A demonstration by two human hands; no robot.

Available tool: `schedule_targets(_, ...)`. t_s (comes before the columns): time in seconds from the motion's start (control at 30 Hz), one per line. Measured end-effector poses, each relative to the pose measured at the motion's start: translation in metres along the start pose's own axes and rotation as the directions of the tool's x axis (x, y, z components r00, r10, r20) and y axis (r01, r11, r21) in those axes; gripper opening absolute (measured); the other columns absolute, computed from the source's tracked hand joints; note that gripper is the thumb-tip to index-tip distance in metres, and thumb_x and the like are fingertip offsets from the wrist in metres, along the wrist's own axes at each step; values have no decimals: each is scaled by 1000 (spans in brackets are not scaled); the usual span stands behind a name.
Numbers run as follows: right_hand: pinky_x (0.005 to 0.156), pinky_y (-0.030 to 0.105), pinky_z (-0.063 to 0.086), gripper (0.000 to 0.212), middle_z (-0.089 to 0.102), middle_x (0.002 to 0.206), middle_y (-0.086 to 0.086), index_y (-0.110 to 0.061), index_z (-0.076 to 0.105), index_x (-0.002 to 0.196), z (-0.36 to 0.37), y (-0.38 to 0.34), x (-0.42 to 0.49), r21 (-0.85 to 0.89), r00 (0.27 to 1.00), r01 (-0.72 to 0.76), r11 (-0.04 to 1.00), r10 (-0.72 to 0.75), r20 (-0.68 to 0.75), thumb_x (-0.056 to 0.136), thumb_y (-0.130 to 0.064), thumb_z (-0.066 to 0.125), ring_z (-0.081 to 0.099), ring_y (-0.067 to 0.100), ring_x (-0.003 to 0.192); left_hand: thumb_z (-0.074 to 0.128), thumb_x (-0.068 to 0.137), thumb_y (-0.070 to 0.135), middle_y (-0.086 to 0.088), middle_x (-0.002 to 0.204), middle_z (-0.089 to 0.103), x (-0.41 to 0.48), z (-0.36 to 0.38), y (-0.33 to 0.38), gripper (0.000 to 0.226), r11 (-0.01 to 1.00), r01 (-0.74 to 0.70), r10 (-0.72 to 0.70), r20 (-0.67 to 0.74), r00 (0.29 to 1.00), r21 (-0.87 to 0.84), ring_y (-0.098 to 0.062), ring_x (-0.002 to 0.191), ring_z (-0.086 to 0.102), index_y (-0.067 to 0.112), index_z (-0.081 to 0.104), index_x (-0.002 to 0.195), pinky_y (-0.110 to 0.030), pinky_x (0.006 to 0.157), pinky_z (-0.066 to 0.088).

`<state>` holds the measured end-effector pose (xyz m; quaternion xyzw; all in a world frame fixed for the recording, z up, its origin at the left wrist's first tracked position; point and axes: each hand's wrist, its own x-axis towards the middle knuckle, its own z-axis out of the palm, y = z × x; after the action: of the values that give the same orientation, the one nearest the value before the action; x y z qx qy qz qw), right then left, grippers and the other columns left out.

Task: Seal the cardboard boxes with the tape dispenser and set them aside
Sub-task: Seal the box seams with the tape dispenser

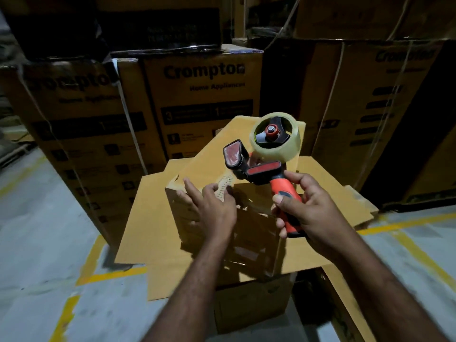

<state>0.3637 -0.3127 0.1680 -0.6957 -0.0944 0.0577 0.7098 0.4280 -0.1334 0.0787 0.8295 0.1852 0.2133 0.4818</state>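
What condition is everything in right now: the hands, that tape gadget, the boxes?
Tape dispenser: raised above the box, held by its orange handle.
Tape roll: clear, loaded on the dispenser.
Right hand: grips the dispenser's handle.
Left hand: fingers straight, pressing on the small box.
Small box: resting on flat cardboard; seal unclear.
Crompton boxes: closed, stacked behind.

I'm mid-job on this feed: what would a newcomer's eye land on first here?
The tape dispenser with its clear tape roll stands out at centre right, where the right hand holds it up by its orange grip. Just to its left, the left hand presses flat on top of the small cardboard box. Stacked Crompton cartons fill the background.
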Motion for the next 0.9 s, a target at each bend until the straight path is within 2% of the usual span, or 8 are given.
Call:
schedule_targets(0.1,51,34,54,60,62,94,20,-32,40,141,-5,2,10,69,998,-10,998,6,65,92,-7,64,62,26,63,58,97,8,10,168,-17,17,9,-11,25,979,-118,116,-22,993,-166,-20,149,-35,17,58,121,-35,117,23)
schedule_targets(0.27,50,35,53,61,63,95,21,-34,41,140,-21,2,23,101,991,-25,995,11,134,91,-8,66,61,27,64,62,87,36,23,165,-7,71,-34,-36,33,967,-134,167,142,976,-215,-16,155,-8,46,58,118,-47,124,22)
schedule_targets(0.37,53,37,54,62,63,98,22,-39,41,138,-29,2,31,80,986,-24,996,10,164,90,-9,67,62,28,66,57,91,34,15,168,-11,82,-52,-33,55,986,-97,131,270,954,-138,9,136,-10,20,51,144,-41,120,18)
schedule_targets(0.5,54,38,55,60,62,101,23,-41,42,136,-35,2,44,41,980,-2,999,-7,200,91,-10,68,63,27,66,54,101,10,15,169,-7,94,-67,-33,50,987,-42,94,356,930,-153,-6,151,-13,15,47,150,-43,121,19)
schedule_targets(0.6,55,37,55,58,61,103,23,-42,43,134,-36,3,50,26,974,19,999,-25,224,91,-12,68,64,26,66,53,94,-3,10,169,9,102,-72,-31,47,976,35,33,305,952,-216,-3,148,0,19,60,136,-41,119,23)
schedule_targets(0.73,56,38,56,57,59,106,21,-46,43,131,-37,3,53,4,965,50,999,-49,258,92,-12,68,65,24,65,52,78,-2,4,166,26,110,-74,-25,44,960,89,-26,232,972,-265,-24,156,-7,21,69,111,-48,112,33)
schedule_targets(0.83,56,38,58,58,55,114,14,-47,42,134,-32,4,57,-59,968,93,994,-77,241,93,-15,68,67,26,67,50,85,-7,-8,166,23,103,-70,0,49,997,72,-75,129,989,23,-28,155,12,24,66,119,-44,102,43)
schedule_targets(0.9,57,39,60,58,54,114,6,-50,42,134,-26,7,62,-122,973,132,984,-105,207,93,-20,69,69,29,71,51,92,1,-12,154,44,92,-65,24,44,986,32,-25,-44,999,161,-31,139,45,22,63,129,-49,102,50)
